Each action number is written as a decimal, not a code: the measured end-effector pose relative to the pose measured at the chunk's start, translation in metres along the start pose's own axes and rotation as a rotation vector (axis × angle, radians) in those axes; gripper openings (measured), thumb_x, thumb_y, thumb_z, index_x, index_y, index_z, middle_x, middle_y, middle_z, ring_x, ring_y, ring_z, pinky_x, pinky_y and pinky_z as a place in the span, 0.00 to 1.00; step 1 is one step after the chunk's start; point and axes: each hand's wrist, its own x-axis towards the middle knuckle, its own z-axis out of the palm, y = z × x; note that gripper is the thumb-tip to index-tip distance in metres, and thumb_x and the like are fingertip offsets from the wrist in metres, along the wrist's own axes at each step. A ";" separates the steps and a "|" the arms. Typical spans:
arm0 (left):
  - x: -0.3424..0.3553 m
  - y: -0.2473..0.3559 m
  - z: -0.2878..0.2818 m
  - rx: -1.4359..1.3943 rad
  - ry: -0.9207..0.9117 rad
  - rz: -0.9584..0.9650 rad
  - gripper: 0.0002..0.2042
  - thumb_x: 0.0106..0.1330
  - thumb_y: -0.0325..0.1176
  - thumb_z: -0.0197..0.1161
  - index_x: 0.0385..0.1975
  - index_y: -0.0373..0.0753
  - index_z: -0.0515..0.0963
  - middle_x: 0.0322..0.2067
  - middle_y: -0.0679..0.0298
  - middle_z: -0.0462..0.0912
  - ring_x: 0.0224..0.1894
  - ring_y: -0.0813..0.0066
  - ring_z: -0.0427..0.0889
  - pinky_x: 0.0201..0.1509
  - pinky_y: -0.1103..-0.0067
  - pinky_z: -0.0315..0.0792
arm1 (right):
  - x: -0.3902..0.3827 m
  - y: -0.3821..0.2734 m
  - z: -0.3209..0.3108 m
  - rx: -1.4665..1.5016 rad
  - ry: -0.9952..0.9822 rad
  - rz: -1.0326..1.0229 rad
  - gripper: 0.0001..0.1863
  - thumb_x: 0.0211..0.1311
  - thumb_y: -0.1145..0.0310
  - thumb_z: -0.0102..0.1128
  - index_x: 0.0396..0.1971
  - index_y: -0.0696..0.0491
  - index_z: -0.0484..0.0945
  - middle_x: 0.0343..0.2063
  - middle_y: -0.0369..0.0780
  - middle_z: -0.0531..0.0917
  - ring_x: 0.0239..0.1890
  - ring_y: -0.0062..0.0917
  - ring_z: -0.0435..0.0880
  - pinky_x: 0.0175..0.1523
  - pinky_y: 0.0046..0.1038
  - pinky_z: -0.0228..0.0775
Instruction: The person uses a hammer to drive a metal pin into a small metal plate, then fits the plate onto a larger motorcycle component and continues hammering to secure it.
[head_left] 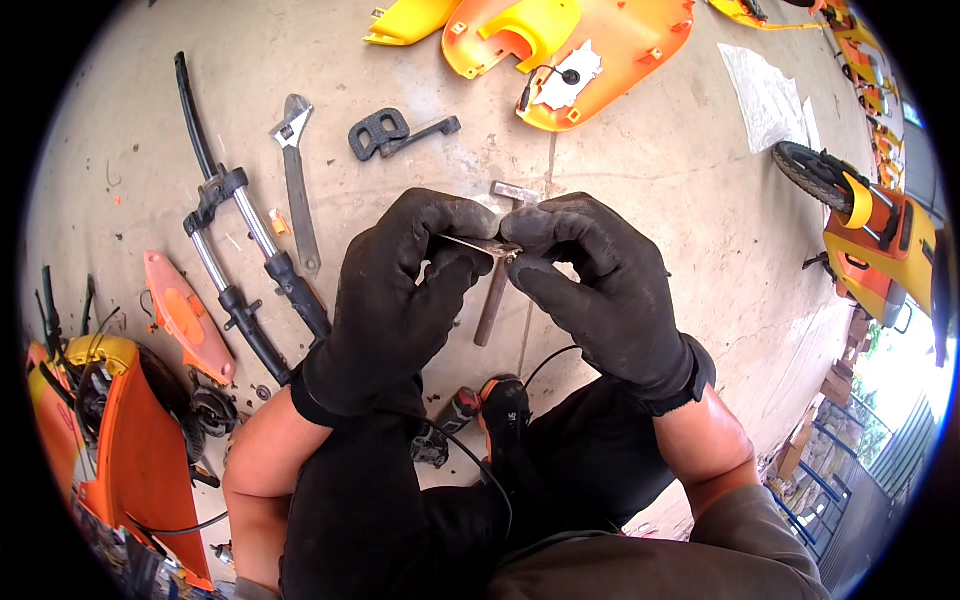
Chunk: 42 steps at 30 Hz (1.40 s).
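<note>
Both my hands wear black work gloves and meet in front of me above the floor. Thumb and fingers of my left hand [395, 290] pinch a small thin metal piece [474, 244], whose exact kind I cannot make out. My right hand [612, 285] pinches the other end of it, so the fingertips nearly touch. Below them on the concrete lies a hammer [491, 305], its head showing just past my fingers and its middle partly hidden by them.
An adjustable wrench [293, 185], a motorcycle front fork [250, 240] and a black pedal [378, 134] lie left. Orange and yellow fairings [640, 50] are ahead. Part of a motorcycle [130, 420] stands at left, another [870, 220] at right. A cordless power tool [440, 430] sits by my shoe.
</note>
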 end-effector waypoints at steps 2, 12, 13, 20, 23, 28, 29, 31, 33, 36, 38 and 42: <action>0.000 0.001 0.000 0.018 0.000 0.015 0.09 0.69 0.15 0.51 0.46 0.32 0.74 0.37 0.59 0.82 0.37 0.78 0.80 0.42 0.79 0.77 | 0.001 0.000 0.001 -0.062 0.007 -0.044 0.14 0.60 0.79 0.67 0.46 0.60 0.80 0.39 0.42 0.83 0.37 0.23 0.87 0.40 0.24 0.78; 0.002 -0.005 0.004 0.025 0.060 0.102 0.11 0.63 0.18 0.56 0.45 0.32 0.76 0.31 0.58 0.85 0.33 0.75 0.86 0.38 0.78 0.78 | -0.002 -0.002 0.002 -0.149 0.031 -0.086 0.15 0.58 0.78 0.69 0.46 0.60 0.80 0.39 0.42 0.83 0.35 0.23 0.87 0.39 0.24 0.78; 0.001 -0.004 0.003 0.038 0.048 0.093 0.12 0.63 0.17 0.56 0.45 0.32 0.76 0.31 0.58 0.85 0.33 0.75 0.86 0.38 0.78 0.78 | -0.002 -0.003 0.002 -0.161 0.039 -0.085 0.15 0.58 0.78 0.69 0.46 0.60 0.80 0.39 0.42 0.83 0.35 0.23 0.87 0.39 0.24 0.78; 0.002 -0.002 0.000 0.035 -0.027 0.143 0.12 0.65 0.17 0.56 0.47 0.32 0.76 0.33 0.56 0.85 0.32 0.72 0.85 0.37 0.78 0.78 | -0.006 -0.009 0.002 -0.192 0.072 -0.070 0.16 0.58 0.79 0.69 0.48 0.59 0.81 0.38 0.42 0.83 0.34 0.23 0.88 0.37 0.24 0.78; 0.001 -0.002 0.002 0.035 -0.038 0.151 0.12 0.65 0.17 0.56 0.47 0.31 0.76 0.33 0.57 0.85 0.32 0.72 0.86 0.37 0.78 0.78 | -0.008 -0.009 0.001 -0.185 0.082 -0.055 0.16 0.59 0.78 0.68 0.48 0.59 0.81 0.37 0.42 0.84 0.34 0.23 0.88 0.35 0.24 0.78; 0.000 0.004 0.004 -0.027 -0.094 0.003 0.13 0.66 0.16 0.54 0.49 0.31 0.76 0.36 0.57 0.84 0.37 0.74 0.85 0.42 0.79 0.78 | -0.009 -0.009 0.000 -0.211 0.084 -0.048 0.15 0.60 0.78 0.67 0.48 0.58 0.81 0.36 0.42 0.84 0.33 0.23 0.87 0.37 0.24 0.77; -0.002 0.009 0.004 -0.043 -0.118 -0.106 0.14 0.66 0.15 0.52 0.50 0.30 0.75 0.39 0.57 0.84 0.40 0.74 0.85 0.46 0.79 0.78 | -0.008 -0.007 -0.001 -0.212 0.082 -0.054 0.15 0.60 0.78 0.67 0.48 0.58 0.81 0.37 0.42 0.84 0.33 0.23 0.86 0.37 0.24 0.77; -0.002 0.012 0.006 0.076 -0.147 -0.065 0.14 0.66 0.17 0.55 0.51 0.31 0.75 0.37 0.58 0.85 0.38 0.75 0.85 0.44 0.79 0.78 | -0.004 -0.003 -0.003 -0.184 0.094 -0.079 0.15 0.60 0.79 0.67 0.48 0.59 0.81 0.37 0.42 0.84 0.34 0.23 0.86 0.39 0.24 0.77; -0.001 0.012 0.006 0.160 -0.164 -0.010 0.15 0.65 0.19 0.57 0.52 0.31 0.75 0.35 0.59 0.86 0.35 0.76 0.84 0.41 0.79 0.77 | -0.004 0.000 -0.003 -0.146 0.103 -0.086 0.16 0.59 0.79 0.67 0.48 0.59 0.81 0.37 0.41 0.84 0.34 0.23 0.86 0.40 0.24 0.76; 0.000 0.005 0.004 0.262 -0.149 0.119 0.16 0.65 0.22 0.60 0.53 0.32 0.76 0.33 0.56 0.86 0.33 0.70 0.85 0.38 0.76 0.77 | -0.004 0.002 0.001 -0.091 0.105 -0.066 0.16 0.59 0.79 0.68 0.48 0.58 0.81 0.37 0.41 0.84 0.34 0.23 0.86 0.40 0.24 0.76; 0.001 -0.002 0.003 0.366 -0.106 0.239 0.16 0.65 0.24 0.63 0.53 0.34 0.76 0.34 0.52 0.86 0.32 0.57 0.87 0.36 0.71 0.79 | -0.005 0.002 0.002 -0.079 0.099 -0.047 0.16 0.58 0.79 0.68 0.48 0.58 0.81 0.36 0.41 0.84 0.35 0.22 0.86 0.40 0.24 0.76; 0.003 -0.003 0.005 0.434 -0.039 0.333 0.19 0.62 0.21 0.64 0.54 0.32 0.78 0.32 0.54 0.85 0.29 0.68 0.86 0.33 0.77 0.77 | -0.004 0.000 0.004 -0.088 0.135 0.045 0.14 0.59 0.78 0.68 0.46 0.59 0.80 0.33 0.40 0.83 0.32 0.19 0.85 0.38 0.24 0.76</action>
